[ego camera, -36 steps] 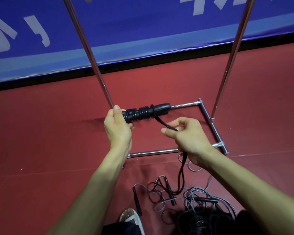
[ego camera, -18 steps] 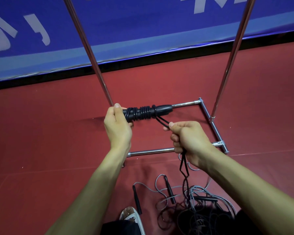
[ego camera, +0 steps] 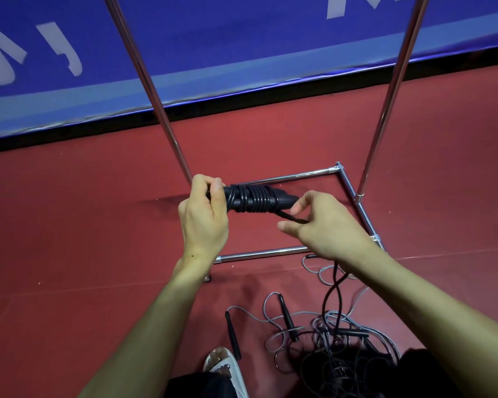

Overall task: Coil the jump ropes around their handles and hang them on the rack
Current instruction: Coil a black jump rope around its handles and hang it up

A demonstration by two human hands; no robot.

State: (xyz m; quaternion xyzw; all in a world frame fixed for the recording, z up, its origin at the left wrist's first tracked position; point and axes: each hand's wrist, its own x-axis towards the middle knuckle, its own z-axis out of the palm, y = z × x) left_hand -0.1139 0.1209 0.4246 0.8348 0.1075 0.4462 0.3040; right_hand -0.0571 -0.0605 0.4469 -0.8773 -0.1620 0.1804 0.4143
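Coiling rope onto handles, mid-wrap. Clenching left hand round handles' end; pinching loose rope in right hand. Next: likely needing more taut turns before hanging on rack.

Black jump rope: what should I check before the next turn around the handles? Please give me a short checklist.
1. Left hand grips the handles at one end: ok.
2. Coil turns lie tight, side by side: ok.
3. Right hand pinches the black rope close to the coil: ok.
4. Loose rope is free of the pile on the floor: cannot tell, it runs down into it.
5. Rack hanging bar is free: cannot tell, it is out of view.
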